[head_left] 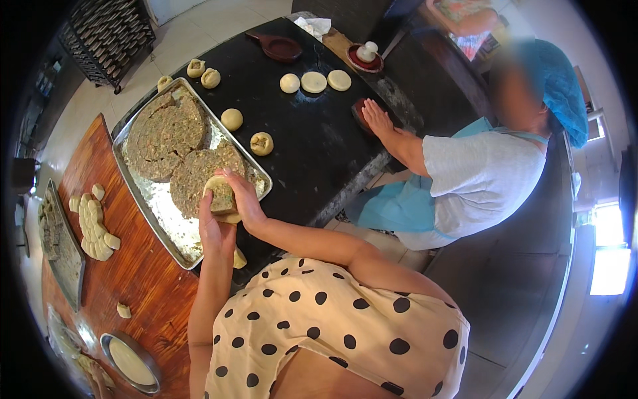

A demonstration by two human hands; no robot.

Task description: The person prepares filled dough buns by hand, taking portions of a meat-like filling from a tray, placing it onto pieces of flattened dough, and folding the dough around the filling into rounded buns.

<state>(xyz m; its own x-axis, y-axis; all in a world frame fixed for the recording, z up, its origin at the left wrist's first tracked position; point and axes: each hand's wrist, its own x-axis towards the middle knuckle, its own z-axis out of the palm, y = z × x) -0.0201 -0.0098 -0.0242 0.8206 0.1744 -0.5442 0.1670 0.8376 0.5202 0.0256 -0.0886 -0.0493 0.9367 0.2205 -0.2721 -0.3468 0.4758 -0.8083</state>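
Observation:
My left hand (216, 229) and my right hand (246, 203) are both wrapped round a dough wrapper with filling (223, 197), cupping it from either side. Pale dough shows around the brownish-green filling. Just beyond my fingers, a metal tray (262, 174) bears two large mounds of crumbly filling (166, 136). Several filled dough balls (232, 120) stand on the black table around the tray, some with pinched, gathered tops. Partly hidden by my right forearm, another piece of dough (239, 258) lies at the tray's near corner.
At right, a co-worker in a blue cap presses a hand (377, 118) on a dark red disc (362, 114). Flat dough rounds (314, 82) and a red wooden paddle (279, 48) lie on the black table (312, 146). The wooden table (143, 292) at left bears dough pieces (95, 226) and a bowl (131, 361).

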